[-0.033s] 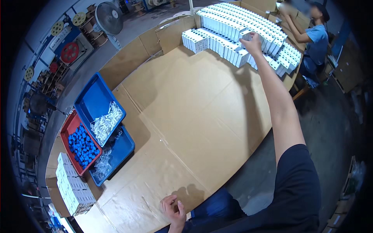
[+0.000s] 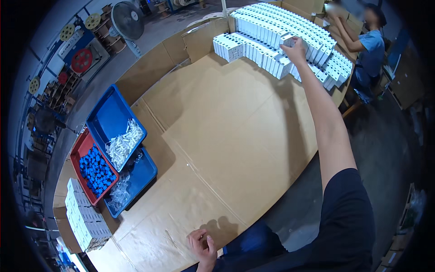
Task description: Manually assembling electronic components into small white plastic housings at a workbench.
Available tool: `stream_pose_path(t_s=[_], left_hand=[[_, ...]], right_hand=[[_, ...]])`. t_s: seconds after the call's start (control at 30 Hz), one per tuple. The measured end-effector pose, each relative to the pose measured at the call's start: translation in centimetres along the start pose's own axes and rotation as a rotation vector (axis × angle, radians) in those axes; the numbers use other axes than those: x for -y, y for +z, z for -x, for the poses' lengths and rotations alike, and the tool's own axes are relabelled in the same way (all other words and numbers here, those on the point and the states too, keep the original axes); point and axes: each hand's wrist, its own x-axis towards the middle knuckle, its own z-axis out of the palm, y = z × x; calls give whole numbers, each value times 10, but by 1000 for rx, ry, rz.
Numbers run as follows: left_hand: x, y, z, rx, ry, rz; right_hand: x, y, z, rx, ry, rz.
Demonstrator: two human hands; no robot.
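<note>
My right arm reaches to the far right, where white box-shaped housings with dark slots point(image 2: 276, 27) stand in tight rows. At the front of these rows my right hand point(image 2: 297, 52) has its thumb and fingers closed on one white housing point(image 2: 287, 41). The fingers partly cover that piece. Close to the table's near edge, my left hand point(image 2: 203, 249) hovers over or rests on the cardboard, which I cannot tell. Its fingers are loosely curled, with the thumb apart and nothing visible between them.
At left, a blue tray point(image 2: 102, 113) of white plastic pieces overlaps a red tray point(image 2: 78, 156) of blue parts and another blue tray point(image 2: 147, 167) with clear pieces. Stacked white housings point(image 2: 86, 222) stand nearer. Cardboard point(image 2: 226, 122) covers the table. A person point(image 2: 369, 50) works at far right.
</note>
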Motion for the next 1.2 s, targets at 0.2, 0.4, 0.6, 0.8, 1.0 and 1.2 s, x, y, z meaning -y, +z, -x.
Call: stream_pose_path(t_s=[0.2, 0.4, 0.6, 0.8, 1.0, 1.2], left_hand=[[-1, 0, -2, -1, 59, -36], [-2, 5, -7, 3, 63, -33], [-3, 1, -7, -16, 63, -57], [-10, 0, -7, -6, 59, -50], [-13, -3, -5, -38, 62, -28], [-8, -22, 1, -62, 40, -35]], right_hand=[[-7, 33, -9, -185, -92, 44], [-33, 46, -16, -199, -116, 52], [-19, 49, -12, -119, -44, 29], [-25, 32, -2, 18, -50, 74], [-19, 27, 26, -60, -144, 0], [38, -5, 179, -8, -481, -249]])
